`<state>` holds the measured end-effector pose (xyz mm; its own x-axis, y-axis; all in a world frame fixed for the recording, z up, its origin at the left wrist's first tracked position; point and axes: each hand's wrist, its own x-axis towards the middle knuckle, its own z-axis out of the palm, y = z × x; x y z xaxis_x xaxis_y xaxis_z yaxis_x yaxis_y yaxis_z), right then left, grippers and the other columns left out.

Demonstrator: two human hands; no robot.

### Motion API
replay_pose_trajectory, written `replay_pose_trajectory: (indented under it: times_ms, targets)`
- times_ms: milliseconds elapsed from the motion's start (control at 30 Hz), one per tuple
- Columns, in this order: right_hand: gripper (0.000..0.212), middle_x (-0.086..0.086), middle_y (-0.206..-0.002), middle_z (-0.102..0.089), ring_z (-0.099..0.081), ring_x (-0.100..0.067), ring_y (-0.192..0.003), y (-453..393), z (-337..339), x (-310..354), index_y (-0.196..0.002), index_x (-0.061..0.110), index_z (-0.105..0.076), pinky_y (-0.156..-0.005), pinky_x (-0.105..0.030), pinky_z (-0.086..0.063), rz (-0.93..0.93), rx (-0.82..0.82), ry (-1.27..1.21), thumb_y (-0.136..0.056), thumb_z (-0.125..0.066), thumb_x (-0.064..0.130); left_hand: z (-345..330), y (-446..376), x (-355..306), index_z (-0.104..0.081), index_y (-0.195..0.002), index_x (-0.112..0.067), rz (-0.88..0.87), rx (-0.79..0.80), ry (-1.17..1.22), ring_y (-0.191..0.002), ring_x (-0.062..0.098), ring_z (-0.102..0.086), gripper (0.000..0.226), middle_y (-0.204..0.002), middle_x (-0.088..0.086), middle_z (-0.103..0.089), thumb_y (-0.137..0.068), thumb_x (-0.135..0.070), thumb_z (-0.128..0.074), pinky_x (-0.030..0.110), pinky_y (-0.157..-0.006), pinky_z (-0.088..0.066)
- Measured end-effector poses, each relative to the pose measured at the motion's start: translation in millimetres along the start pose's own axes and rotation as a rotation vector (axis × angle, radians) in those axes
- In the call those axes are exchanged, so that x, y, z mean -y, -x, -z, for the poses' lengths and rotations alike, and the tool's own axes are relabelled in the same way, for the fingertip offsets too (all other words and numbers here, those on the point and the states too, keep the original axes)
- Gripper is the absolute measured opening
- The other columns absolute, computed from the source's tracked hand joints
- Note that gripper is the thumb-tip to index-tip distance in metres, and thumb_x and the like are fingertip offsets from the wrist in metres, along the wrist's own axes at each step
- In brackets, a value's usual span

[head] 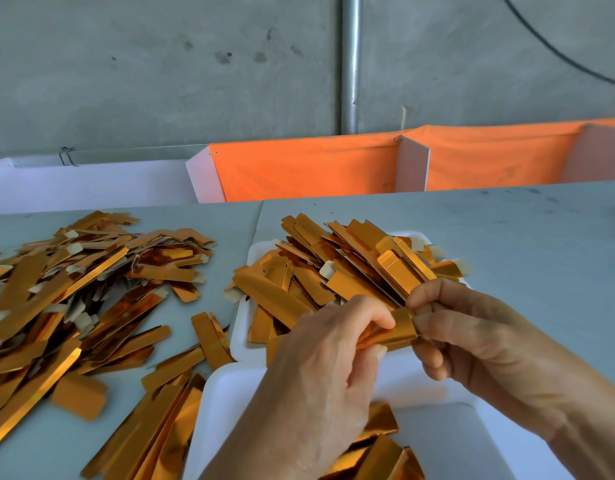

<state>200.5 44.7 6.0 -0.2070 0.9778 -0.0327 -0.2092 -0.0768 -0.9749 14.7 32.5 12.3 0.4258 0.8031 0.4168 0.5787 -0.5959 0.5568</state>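
Left hand [327, 368] and right hand [479, 337] pinch one gold strip [401, 325] between them at centre frame.
The strip is held just above the heaped tray [241, 344]. The glossy foil could slip or crease crooked if the pinch is uneven, and a stray wrist might knock the overhanging heap. A loose pile [74, 289] crowds the surface [507, 237] at left, and a second tray [219, 403] sits at bottom centre.

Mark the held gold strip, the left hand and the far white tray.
held gold strip [403, 327]: head view, exposed middle.
left hand [320, 368]: head view, back of hand.
far white tray [239, 341]: head view, left rim.
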Motion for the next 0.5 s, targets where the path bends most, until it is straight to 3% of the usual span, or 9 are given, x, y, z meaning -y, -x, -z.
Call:
replay_pose_trajectory:
  times_ms: [267, 400, 500]
  targets:
    - [0.020, -0.011, -0.061, -0.053, -0.049, -0.019, -0.046, 1.2, 0.4, -1.3, -0.086, 0.008, -0.062, -0.045, -0.021, -0.044, 0.061, 0.015, 0.157, -0.067, -0.066, 0.002, -1.6, -0.3, 3.0, -0.056, -0.118, -0.041, -0.074, 0.017, -0.104, -0.108, -0.013, -0.039, 0.030, -0.117, -0.024, -0.057, -0.092, -0.027, -0.056, -0.001, -0.087, -0.029]
    - [0.013, -0.009, -0.063, -0.051, -0.049, -0.019, -0.047, 2.3, 2.2, 0.9, -0.085, 0.010, -0.067, -0.046, -0.022, -0.045, 0.089, 0.094, 0.030, -0.073, -0.065, 0.006, 0.4, 0.4, 5.5, -0.053, -0.117, -0.045, -0.040, 0.005, 0.012, -0.112, -0.011, -0.043, 0.031, -0.119, -0.028, -0.054, -0.092, -0.028, -0.057, 0.006, -0.091, -0.039]
    - [0.022, -0.007, -0.062, -0.050, -0.050, -0.016, -0.046, 2.2, 5.0, 1.4, -0.092, 0.008, -0.069, -0.046, -0.023, -0.046, 0.078, 0.169, -0.098, -0.072, -0.073, 0.017, 4.4, 0.7, 5.1, -0.047, -0.116, -0.051, -0.015, 0.023, 0.116, -0.105, -0.005, -0.051, 0.035, -0.111, -0.029, -0.057, -0.091, -0.028, -0.058, 0.011, -0.082, -0.046]
